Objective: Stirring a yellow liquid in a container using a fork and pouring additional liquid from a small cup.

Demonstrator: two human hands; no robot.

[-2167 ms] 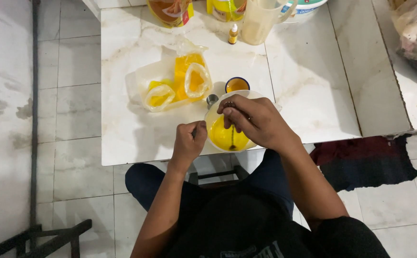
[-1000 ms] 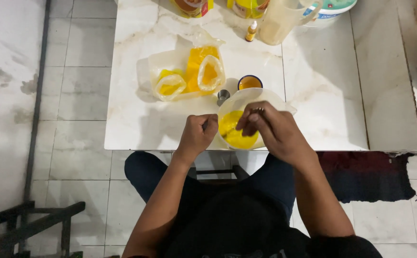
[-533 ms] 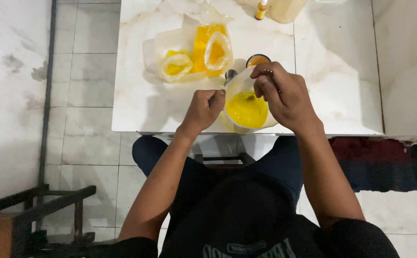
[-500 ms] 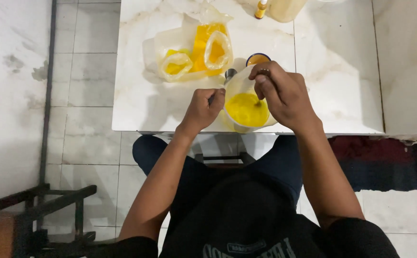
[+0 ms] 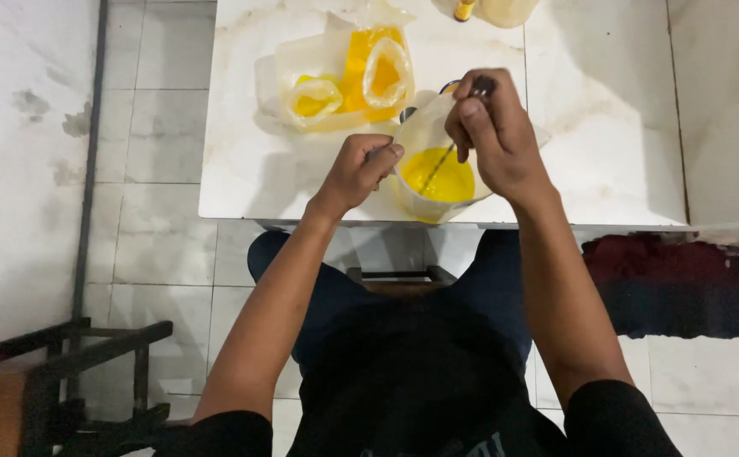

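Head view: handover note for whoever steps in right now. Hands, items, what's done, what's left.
Left hand: grips the rim of the clear plastic bag of yellow liquid at the near edge of the marble table.
Right hand: holds a thin metal utensil, its tip dipped in the liquid.
Done: two filled bags lie on the table behind.
Left: the held bag is open, not sealed.

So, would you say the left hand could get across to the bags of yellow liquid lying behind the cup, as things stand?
Probably yes, once it lets go. The left hand is gripping the rim of the clear cup, and the bags of yellow liquid lie just beyond it on the marble table, with nothing standing between.
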